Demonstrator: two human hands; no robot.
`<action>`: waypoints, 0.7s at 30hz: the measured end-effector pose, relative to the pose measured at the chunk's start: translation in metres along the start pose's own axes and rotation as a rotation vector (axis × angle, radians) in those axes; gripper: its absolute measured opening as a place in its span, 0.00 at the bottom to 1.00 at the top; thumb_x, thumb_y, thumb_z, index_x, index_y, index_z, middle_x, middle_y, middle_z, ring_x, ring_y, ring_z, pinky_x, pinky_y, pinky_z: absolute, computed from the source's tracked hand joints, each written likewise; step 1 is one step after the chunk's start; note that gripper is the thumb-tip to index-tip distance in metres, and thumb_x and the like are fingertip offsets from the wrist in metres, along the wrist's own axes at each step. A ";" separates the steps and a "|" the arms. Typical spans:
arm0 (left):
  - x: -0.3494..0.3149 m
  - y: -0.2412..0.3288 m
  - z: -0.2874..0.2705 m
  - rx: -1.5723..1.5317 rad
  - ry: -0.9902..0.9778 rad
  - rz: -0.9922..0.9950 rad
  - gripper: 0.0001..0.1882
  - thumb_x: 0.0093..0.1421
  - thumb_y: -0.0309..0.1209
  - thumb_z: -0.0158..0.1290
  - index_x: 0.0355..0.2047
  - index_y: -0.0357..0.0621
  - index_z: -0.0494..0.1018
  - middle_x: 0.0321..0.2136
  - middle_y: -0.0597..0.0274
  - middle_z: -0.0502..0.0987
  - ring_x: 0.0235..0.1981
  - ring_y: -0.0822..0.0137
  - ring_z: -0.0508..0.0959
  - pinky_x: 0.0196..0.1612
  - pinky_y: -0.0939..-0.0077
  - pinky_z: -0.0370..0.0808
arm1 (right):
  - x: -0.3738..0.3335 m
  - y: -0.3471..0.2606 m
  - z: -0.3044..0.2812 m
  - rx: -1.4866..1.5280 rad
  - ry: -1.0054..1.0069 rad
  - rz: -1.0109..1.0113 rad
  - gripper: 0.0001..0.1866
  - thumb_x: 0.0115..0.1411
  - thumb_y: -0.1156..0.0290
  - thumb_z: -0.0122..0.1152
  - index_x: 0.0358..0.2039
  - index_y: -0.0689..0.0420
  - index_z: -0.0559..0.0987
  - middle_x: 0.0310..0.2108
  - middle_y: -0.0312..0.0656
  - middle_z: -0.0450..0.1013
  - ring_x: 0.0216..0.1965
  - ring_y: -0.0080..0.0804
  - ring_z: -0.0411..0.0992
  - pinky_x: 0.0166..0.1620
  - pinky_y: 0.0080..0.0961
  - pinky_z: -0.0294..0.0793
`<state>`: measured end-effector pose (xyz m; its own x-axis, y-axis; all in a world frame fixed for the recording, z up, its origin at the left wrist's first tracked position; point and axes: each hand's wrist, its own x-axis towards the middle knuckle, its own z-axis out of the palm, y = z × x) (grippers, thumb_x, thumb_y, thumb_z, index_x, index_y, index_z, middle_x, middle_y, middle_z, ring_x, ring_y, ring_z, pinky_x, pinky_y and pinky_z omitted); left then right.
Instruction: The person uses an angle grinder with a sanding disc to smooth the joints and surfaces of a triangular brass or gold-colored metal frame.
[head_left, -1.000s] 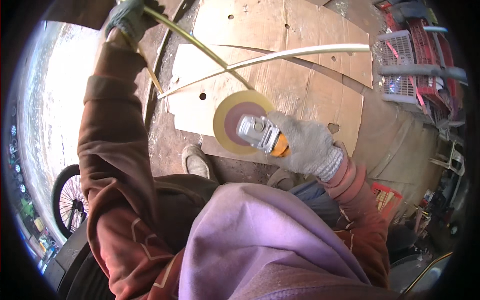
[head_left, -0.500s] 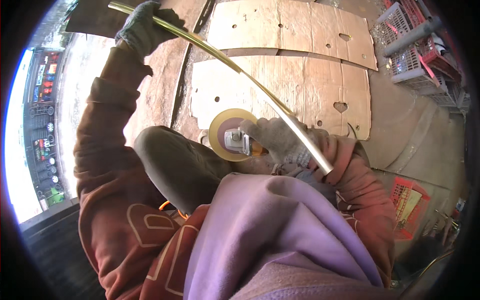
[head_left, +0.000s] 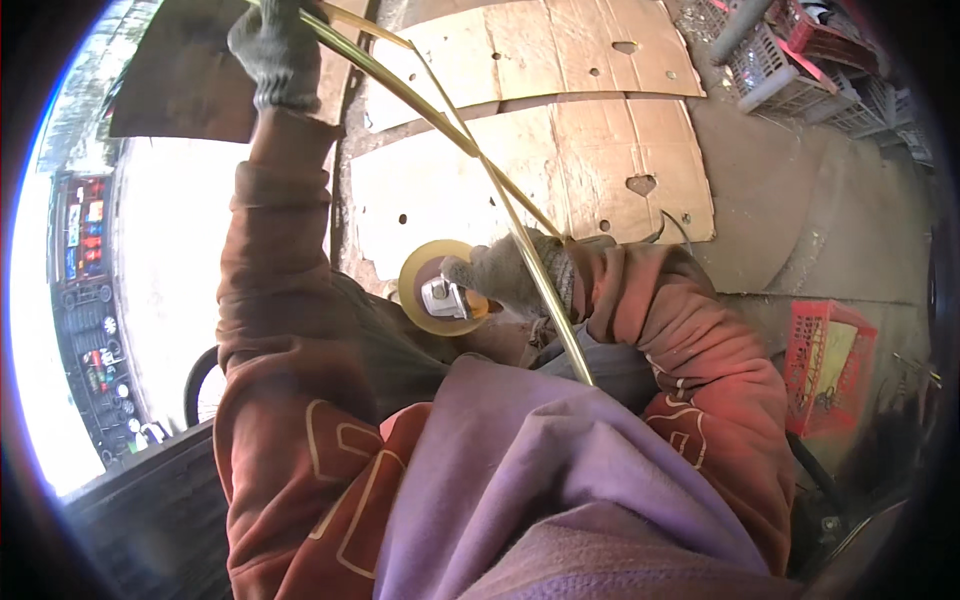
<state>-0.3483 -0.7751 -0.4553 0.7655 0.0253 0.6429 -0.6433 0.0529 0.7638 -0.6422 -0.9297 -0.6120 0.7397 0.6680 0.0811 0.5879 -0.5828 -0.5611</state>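
Note:
My left hand (head_left: 275,55), in a grey knit glove, is closed around brassy metal tubing (head_left: 400,92) at the upper left. Two long lengths of it cross near the middle of the view, and one shiny end (head_left: 575,350) comes down close to my body. My right hand (head_left: 505,275), also gloved, is wrapped round an angle grinder, partly behind the tubing. The grinder's metal head (head_left: 440,298) points left, over a round disc (head_left: 410,282) with a yellowish rim. Disc and tubing look apart. The grinder's body is mostly hidden by my glove.
Flattened cardboard sheets (head_left: 620,140) with holes lie on the ground ahead. Plastic crates (head_left: 775,70) are stacked at the far right, and a red basket (head_left: 805,370) stands to the right. A dark sheet (head_left: 190,80) lies at the upper left.
The tubing has turned, so its near end has swung left and closer to my body, and the two lengths cross more widely. My left arm is straighter. The view has shifted.

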 end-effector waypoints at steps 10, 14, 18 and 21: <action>0.019 0.013 0.063 0.736 -0.106 0.429 0.21 0.62 0.42 0.66 0.23 0.36 0.78 0.25 0.59 0.78 0.28 0.66 0.76 0.34 0.69 0.72 | -0.027 0.019 -0.018 -0.132 -0.078 0.168 0.27 0.62 0.63 0.62 0.61 0.50 0.66 0.35 0.48 0.78 0.28 0.47 0.81 0.27 0.42 0.80; 0.016 0.004 0.049 0.596 0.030 0.237 0.17 0.58 0.39 0.70 0.26 0.43 0.75 0.19 0.69 0.73 0.24 0.78 0.68 0.29 0.77 0.69 | -0.031 0.011 -0.044 -0.068 -0.200 0.328 0.32 0.57 0.63 0.68 0.60 0.52 0.68 0.40 0.50 0.79 0.35 0.49 0.83 0.35 0.44 0.82; 0.038 -0.020 -0.036 0.591 -0.111 -0.177 0.16 0.59 0.41 0.70 0.38 0.43 0.81 0.19 0.73 0.75 0.16 0.82 0.66 0.19 0.82 0.63 | -0.029 0.012 -0.060 0.100 -0.133 0.385 0.41 0.53 0.61 0.73 0.65 0.51 0.63 0.45 0.53 0.78 0.40 0.52 0.82 0.42 0.46 0.82; 0.039 -0.053 -0.092 0.540 -0.124 -0.449 0.17 0.59 0.43 0.70 0.40 0.45 0.83 0.18 0.75 0.73 0.11 0.83 0.63 0.14 0.84 0.57 | -0.026 0.025 -0.054 0.153 0.013 0.455 0.47 0.50 0.58 0.76 0.66 0.50 0.59 0.45 0.54 0.79 0.39 0.54 0.82 0.42 0.46 0.81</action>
<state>-0.2834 -0.6855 -0.4760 0.9715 0.0013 0.2372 -0.2087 -0.4708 0.8572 -0.6295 -0.9869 -0.5839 0.9152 0.3546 -0.1916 0.1489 -0.7392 -0.6568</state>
